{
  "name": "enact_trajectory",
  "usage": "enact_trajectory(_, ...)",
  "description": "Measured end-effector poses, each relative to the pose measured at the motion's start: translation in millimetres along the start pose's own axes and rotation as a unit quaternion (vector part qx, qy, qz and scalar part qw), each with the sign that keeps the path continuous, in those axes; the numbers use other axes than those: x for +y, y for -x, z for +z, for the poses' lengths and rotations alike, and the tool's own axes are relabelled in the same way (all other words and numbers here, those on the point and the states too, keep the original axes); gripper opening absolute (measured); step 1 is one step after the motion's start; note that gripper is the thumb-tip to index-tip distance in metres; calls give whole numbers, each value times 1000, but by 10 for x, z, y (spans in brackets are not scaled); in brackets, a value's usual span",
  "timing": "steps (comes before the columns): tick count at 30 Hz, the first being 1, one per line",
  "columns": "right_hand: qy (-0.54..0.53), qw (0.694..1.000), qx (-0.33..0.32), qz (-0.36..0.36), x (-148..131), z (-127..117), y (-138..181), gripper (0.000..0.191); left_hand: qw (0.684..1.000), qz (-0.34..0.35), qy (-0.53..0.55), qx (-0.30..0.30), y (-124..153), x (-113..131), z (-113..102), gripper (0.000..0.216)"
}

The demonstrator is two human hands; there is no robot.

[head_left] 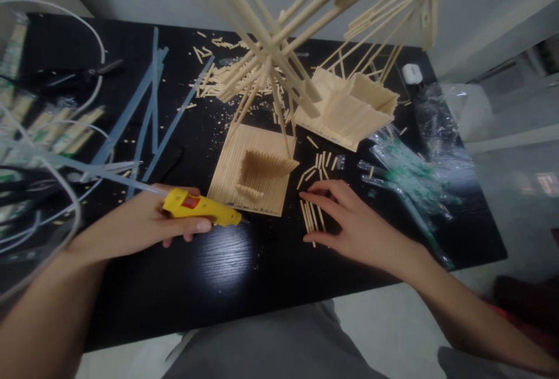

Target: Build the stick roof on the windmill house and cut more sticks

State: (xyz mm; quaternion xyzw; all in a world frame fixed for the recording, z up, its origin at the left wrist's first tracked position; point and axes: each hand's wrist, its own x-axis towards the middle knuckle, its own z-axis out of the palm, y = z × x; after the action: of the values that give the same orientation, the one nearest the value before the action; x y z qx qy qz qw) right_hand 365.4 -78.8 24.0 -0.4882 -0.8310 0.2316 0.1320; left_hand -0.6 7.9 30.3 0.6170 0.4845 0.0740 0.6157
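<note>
Here's the black bench [174, 297], strewn with work, and towering over it a crossed wooden frame [271, 41] of long sticks. Behind and to the right stands a second wooden model [345, 99], flared at its near end. Front and centre, the square stick panel [227, 152] lies flat between the two hands.

In from the left comes the left hand [144, 219], fingers wrapped around a yellow glue gun [201, 207], nozzle aimed rightward just off the panel's near edge. Across from it, the right hand [349, 213] is down at the bench, thumb and forefinger apart, spanning the short sticks [311, 216]; whether they pinch one, I cannot tell.

And on the panel, a ribbed wall [271, 169], its near row lower and shorter than the back. So this looks like the picking-up stage of building that wall: one stick wanted, glue at the ready. The next move calls for singling out a stick cleanly, then a small dab of glue, keeping fingers clear of the nozzle.
</note>
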Motion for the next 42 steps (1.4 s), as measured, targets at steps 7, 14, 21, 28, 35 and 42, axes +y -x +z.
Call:
enact_trajectory(7,8,1000,9,-1,34,10,-43,61,999,25,2,32,-45,48,49,30)
enact_trajectory(14,-41,996,74,-40,-138,39,-282,40,996,13,77,49,-75,57,134,27)
enact_trajectory(21,-69,994,24,-82,-148,32,-497,27,993,-40,80,71,-27,95,166,32)
enact_trajectory(28,24,998,-58,-20,-38,-225,-173,67,993,-37,113,-8,-11,78,122,24)
enact_trajectory(35,59,996,-51,-51,-82,-101,-118,69,998,-29,63,-3,-2,86,69,28)
enact_trajectory(42,85,995,-29,-42,-59,-87,-141,89,998,-35,49,1,-10,61,63,39)
